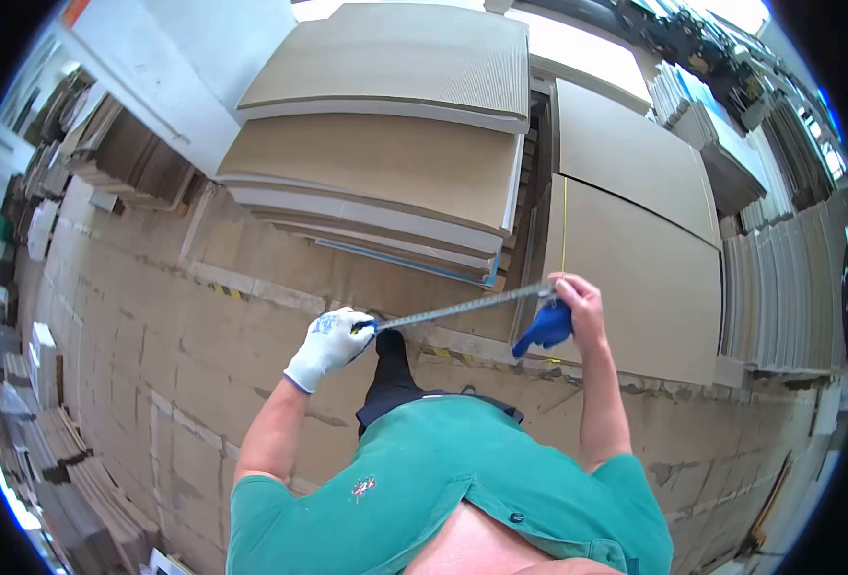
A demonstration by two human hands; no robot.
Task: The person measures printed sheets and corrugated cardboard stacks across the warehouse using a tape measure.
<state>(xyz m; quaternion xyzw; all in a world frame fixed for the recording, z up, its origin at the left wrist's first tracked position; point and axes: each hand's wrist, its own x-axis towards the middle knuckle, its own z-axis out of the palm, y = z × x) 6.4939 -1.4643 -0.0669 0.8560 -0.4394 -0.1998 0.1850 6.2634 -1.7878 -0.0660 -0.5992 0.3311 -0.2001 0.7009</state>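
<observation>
My left hand [326, 347], in a white glove with blue print, is closed round the dark and blue case of a tape measure [462, 309]. Only a small part of the case shows at the fingers. The tape's blade stretches out to the right, sloping slightly upward. At its far end my bare right hand [580, 305] pinches the blade between thumb and fingers. A blue glove [546, 328] hangs from that same hand. Both hands are in front of my body, over the floor and the near edge of the board stacks.
Ahead stands a stack of large brown and white boards [376, 163]. To its right lie wide flat boards [635, 278] with a thin yellow line. Upright sheets [788, 287] stand far right. A white panel [174, 77] and more stacks [136, 153] are at left. Striped tape marks the floor.
</observation>
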